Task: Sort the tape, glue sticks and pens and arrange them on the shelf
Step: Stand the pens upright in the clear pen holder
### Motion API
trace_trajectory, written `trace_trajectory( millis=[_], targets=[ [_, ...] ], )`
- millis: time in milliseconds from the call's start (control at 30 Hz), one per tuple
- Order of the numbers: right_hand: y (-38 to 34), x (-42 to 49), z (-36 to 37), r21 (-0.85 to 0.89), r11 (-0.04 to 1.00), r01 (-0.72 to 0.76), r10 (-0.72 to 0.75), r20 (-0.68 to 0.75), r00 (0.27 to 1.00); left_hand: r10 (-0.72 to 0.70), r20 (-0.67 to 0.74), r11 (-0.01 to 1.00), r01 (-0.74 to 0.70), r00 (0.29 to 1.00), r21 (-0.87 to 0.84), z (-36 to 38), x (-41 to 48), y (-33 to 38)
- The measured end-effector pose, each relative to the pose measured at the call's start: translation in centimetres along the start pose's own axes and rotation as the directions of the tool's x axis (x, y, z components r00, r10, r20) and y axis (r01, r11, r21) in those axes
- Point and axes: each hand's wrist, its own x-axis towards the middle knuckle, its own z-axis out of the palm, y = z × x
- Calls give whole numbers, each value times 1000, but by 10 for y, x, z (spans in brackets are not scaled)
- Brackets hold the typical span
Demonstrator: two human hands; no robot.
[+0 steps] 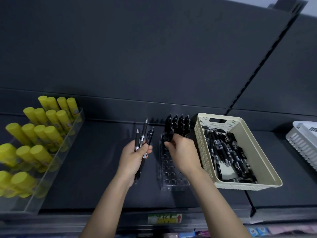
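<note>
A dark back panel [137,48] and slotted upright [255,73] rise behind the shelf [96,160].

- The grip of the right hand [181,152] melts into the racked pens [178,124] at the far end of the clear rack [171,170]; whether it pinches one, I can't tell.
- The left hand [133,158] covers the middles of the held pens [143,134].
- The nearest glue sticks [10,182] blur and run off the left edge.
- The white basket [303,140] is cut by the right edge.
- The shelf label [164,218] is too blurred to read.
- Print on the loose pens [226,152] in the beige basket [203,148] is too small.
</note>
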Motion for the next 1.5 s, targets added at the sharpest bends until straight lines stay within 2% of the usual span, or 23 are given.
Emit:
trace_trajectory(
  millis=[233, 433, 633, 700, 767, 833, 933, 1067, 1100, 1133, 1200, 1267, 1400, 1500],
  targets=[
    [4, -2, 2, 6, 1000, -24, 24, -7, 1000, 19, 9, 999, -19, 1000, -29, 2, -2, 3],
    [8, -9, 4, 124, 989, -78, 83, -32, 996, 20, 42, 997, -17, 999, -73, 3, -2, 5],
    [4, -8, 1, 72, 995, -62, 64, -22, 998, -3, 93, 995, 12, 996, -98, 6, -4, 4],
    [3, -11, -3, 115, 991, -64, 69, -37, 997, -1, 116, 994, 14, 993, -111, 4, -5, 4],
    [-1, -13, -9, 364, 925, -106, 105, 21, 994, 19, 167, 995, -2, 986, -100, 3, -5, 5],
    [-8, -14, -14, 616, 772, -158, 100, 128, 987, 53, 250, 998, -40, 967, -56, 4, -7, 6],
    [-10, -15, -18, 729, 663, -172, 93, 147, 985, 80, 313, 997, -81, 946, -10, 8, -10, 6],
    [-3, -13, -23, 821, 548, -163, 258, 19, 966, 47, 162, 998, -52, 986, 23, 7, -6, 3],
    [0, -11, -26, 814, 565, -139, 291, -39, 956, 18, 115, 1000, -19, 993, 9, 6, -5, 2],
    [3, -8, -29, 767, 631, -114, 303, -109, 947, -15, 78, 1000, 16, 997, -11, 5, -4, 0],
    [9, -5, -32, 596, 799, -81, 268, -234, 935, -54, 41, 998, 55, 998, -19, 6, -3, -2],
    [11, -3, -31, 471, 880, -57, 216, -291, 932, -61, 45, 998, 62, 997, -17, 10, -4, -2],
    [11, 0, -19, 388, 920, -53, 159, -245, 956, -61, 48, 997, 63, 997, -49, 13, -6, 0],
    [12, 1, -13, 227, 974, -18, 69, -219, 973, -57, 36, 995, 59, 998, -77, 11, -8, 0]
  ],
)
